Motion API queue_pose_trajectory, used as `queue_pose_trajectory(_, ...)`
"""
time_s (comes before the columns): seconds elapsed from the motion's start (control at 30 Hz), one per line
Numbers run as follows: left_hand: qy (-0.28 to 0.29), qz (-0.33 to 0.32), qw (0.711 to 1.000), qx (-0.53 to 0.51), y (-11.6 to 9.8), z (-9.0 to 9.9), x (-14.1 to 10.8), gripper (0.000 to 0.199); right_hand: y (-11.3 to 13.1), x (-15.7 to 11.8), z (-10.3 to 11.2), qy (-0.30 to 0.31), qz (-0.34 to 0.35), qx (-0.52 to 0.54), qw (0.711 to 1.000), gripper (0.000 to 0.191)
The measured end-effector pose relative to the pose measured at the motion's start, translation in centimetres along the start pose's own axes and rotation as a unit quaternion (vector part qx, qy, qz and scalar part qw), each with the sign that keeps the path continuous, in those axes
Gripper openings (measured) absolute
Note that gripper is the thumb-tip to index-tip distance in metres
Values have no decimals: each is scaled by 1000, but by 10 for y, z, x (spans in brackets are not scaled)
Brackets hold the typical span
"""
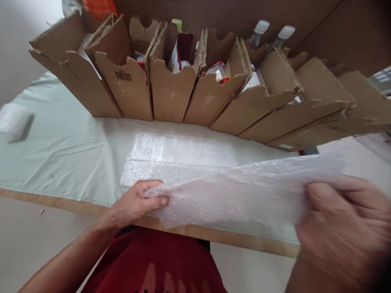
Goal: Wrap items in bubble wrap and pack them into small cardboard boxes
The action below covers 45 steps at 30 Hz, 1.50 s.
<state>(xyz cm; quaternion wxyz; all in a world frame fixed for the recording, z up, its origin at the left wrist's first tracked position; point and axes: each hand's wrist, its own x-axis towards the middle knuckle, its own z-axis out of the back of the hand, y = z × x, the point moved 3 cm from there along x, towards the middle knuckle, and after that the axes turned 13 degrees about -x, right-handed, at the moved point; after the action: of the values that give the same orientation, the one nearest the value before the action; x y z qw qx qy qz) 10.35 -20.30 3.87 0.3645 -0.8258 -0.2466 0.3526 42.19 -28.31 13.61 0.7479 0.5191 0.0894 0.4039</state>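
A strip of bubble wrap (238, 195) is stretched between my two hands above the table's front edge. My left hand (140, 201) pinches its left end between thumb and fingers. At the other end my right hand (342, 211), smeared by motion, is closed on the strip with the thumb on top. Behind the held strip, another piece of bubble wrap (180, 148) lies flat on the table, partly covered by the strip in my hands.
A row of several cardboard bins (171, 97) with packets inside stands at the back of the cloth-covered table (76, 162). Two white-capped bottles (259, 30) rise behind them. Far left lies a bundle of bubble wrap (15, 120).
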Motion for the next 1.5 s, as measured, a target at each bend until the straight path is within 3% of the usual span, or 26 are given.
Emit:
queue_pose_trajectory(0.07,-53,-31,998,-17,-13,16,-3,27,-12,-9,-15,-45,-62,28,997,23)
queue_pose_trajectory(0.1,-76,-41,996,-17,-19,22,-3,28,-18,-13,-24,-38,-80,31,996,24)
queue_pose_trajectory(0.2,-132,-47,989,49,-36,33,0,33,-37,-20,-55,43,-77,-5,996,21)
queue_pose_trajectory(0.27,-166,-56,972,160,-45,39,7,35,-49,-22,-72,94,-46,-43,994,19)
queue_pose_trajectory(0.33,-206,-74,926,309,-51,43,14,41,-60,-22,-83,133,-4,-116,984,24)
queue_pose_trajectory(0.4,-254,-98,853,445,-54,45,16,52,-70,-21,-85,151,38,-219,963,33)
queue_pose_trajectory(0.47,-302,-136,779,533,-56,43,11,58,-74,-20,-77,132,77,-299,942,40)
queue_pose_trajectory(0.53,-321,-200,723,578,-57,35,4,51,-68,-19,-68,89,128,-327,932,34)
queue_pose_trajectory(0.6,-284,-282,685,609,-55,19,1,39,-51,-21,-67,64,208,-320,922,24)
queue_pose_trajectory(0.67,-191,-346,664,635,-48,2,8,32,-31,-26,-79,88,301,-299,901,22)
queue_pose_trajectory(0.73,-83,-363,655,658,-37,-11,23,35,-19,-31,-100,161,372,-291,867,30)
queue_pose_trajectory(0.8,-6,-329,659,677,-24,-12,41,40,-21,-36,-120,245,400,-311,827,40)
queue_pose_trajectory(0.87,26,-279,672,685,-11,-5,55,45,-34,-38,-133,297,401,-342,796,50)
queue_pose_trajectory(0.97,26,-237,678,696,2,8,62,56,-56,-39,-138,311,403,-368,778,56)
queue_pose_trajectory(1.13,19,-238,637,733,10,11,63,62,-75,-38,-137,275,428,-359,783,60)
queue_pose_trajectory(1.3,17,-252,631,734,8,9,64,65,-69,-29,-129,276,428,-322,798,51)
queue_pose_trajectory(1.4,15,-259,644,720,6,9,63,63,-36,2,-112,252,409,-278,832,32)
queue_pose_trajectory(1.5,12,-264,660,703,4,8,60,62,29,62,-103,161,409,-237,866,21)
